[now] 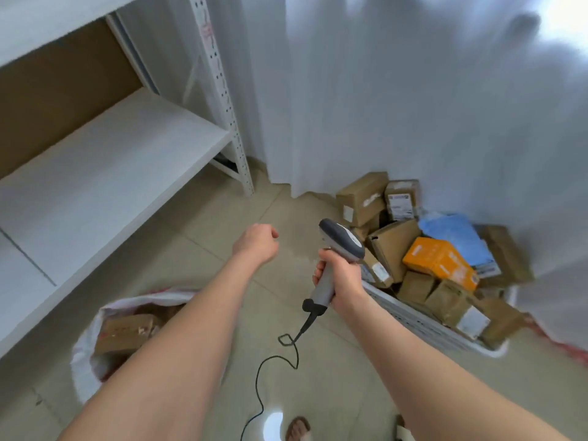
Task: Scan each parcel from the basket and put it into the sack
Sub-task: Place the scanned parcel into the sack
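Observation:
My right hand [339,275] grips the handle of a grey barcode scanner [342,241], head pointing up and away, just left of the basket. The white basket [423,323] at the right is heaped with brown cardboard parcels [394,246], an orange box [440,261] and a blue plastic mailer [455,232]. My left hand [257,241] hovers over the floor in mid frame, fingers curled, holding nothing. The white sack [86,342] lies open at lower left under my left forearm, with a brown parcel [125,332] inside.
A white metal shelf unit [105,173] fills the left side, its post [235,135] standing near the floor's middle. White curtains [397,100] hang behind the basket. The scanner's black cable [280,361] trails over the tiled floor toward my sandalled foot [297,428].

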`<state>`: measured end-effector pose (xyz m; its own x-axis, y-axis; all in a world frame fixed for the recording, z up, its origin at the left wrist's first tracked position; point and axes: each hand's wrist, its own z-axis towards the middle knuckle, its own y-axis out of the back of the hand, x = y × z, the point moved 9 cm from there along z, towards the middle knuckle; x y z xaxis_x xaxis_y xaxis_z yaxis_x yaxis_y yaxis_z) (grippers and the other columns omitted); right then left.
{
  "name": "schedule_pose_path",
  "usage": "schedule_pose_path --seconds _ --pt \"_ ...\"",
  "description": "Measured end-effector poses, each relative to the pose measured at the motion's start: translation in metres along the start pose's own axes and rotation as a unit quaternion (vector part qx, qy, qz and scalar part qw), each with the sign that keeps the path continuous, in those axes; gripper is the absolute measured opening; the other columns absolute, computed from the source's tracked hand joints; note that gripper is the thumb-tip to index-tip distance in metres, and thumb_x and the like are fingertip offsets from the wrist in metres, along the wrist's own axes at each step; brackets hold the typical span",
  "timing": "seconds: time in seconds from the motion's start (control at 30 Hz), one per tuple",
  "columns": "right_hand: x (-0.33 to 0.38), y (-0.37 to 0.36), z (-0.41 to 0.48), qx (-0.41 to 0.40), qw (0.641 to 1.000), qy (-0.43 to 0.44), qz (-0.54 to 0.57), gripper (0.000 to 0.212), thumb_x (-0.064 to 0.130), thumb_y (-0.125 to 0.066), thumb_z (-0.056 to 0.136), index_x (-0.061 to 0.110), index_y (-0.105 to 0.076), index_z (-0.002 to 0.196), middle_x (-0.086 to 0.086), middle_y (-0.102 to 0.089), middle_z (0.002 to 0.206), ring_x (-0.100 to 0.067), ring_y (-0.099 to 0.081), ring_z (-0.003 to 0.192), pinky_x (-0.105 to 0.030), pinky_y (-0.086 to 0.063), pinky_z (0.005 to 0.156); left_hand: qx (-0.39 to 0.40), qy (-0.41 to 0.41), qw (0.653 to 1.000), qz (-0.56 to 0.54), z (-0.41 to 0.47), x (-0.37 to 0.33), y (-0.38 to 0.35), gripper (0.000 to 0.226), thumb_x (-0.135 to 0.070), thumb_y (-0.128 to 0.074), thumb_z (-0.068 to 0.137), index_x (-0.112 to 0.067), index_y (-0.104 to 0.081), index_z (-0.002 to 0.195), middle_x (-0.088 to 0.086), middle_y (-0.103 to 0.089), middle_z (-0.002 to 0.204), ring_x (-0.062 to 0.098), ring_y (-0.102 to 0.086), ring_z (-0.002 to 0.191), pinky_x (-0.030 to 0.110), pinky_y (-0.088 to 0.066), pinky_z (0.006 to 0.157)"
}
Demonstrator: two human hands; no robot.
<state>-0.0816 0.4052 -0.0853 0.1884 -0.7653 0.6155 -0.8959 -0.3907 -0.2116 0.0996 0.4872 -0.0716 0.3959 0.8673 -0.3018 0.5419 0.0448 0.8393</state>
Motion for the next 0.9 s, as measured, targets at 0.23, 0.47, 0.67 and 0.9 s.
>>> schedule_pose_path --seconds 0.23,0.47,0.67,0.9 --pt "0.061 0.121 0.01 -0.052 0.997 0.026 0.047 0.012 0.003 -0.061 0.089 0.003 -0.057 0.078 -0.008 -0.052 0.059 -0.016 -0.051 0.051 -0.026 -0.046 0.05 0.032 -0.053 0.998 0.005 -0.005 -0.14 -0.055 0.035 -0.018 -0.051 0.092 -0.021 -0.06 0.126 0.004 -0.056 0.133 0.026 -0.052 0.121 0.039 -0.045 0.1" --pt "0.109 0.233 0.043 -0.072 0.994 0.008 0.077 0.014 0.009 -0.065 0.088 0.004 -0.058 0.076 -0.007 -0.055 0.058 -0.016 -0.051 0.045 -0.027 -0.046 0.051 0.063 -0.086 0.994 0.022 -0.01 -0.274 -0.118 0.038 -0.016 -0.053 0.092 -0.016 -0.056 0.129 0.005 -0.056 0.133 0.023 -0.053 0.121 0.034 -0.046 0.098" --pt "0.155 0.331 0.08 -0.091 0.989 -0.017 0.113 0.016 0.011 -0.067 0.088 0.005 -0.058 0.077 -0.006 -0.055 0.059 -0.014 -0.052 0.046 -0.026 -0.048 0.051 0.101 -0.075 0.992 0.03 -0.002 -0.371 -0.181 0.046 -0.023 -0.052 0.093 -0.014 -0.047 0.138 0.006 -0.05 0.139 0.025 -0.048 0.126 0.037 -0.044 0.101" --pt "0.188 0.416 0.135 -0.127 0.985 -0.051 0.109 0.016 0.017 -0.07 0.088 0.005 -0.061 0.094 -0.005 -0.058 0.067 -0.014 -0.055 0.054 -0.027 -0.049 0.053 0.142 -0.039 0.989 0.012 0.025 -0.427 -0.251 0.052 -0.029 -0.056 0.093 -0.013 -0.043 0.141 0.006 -0.049 0.14 0.025 -0.05 0.124 0.036 -0.046 0.098"
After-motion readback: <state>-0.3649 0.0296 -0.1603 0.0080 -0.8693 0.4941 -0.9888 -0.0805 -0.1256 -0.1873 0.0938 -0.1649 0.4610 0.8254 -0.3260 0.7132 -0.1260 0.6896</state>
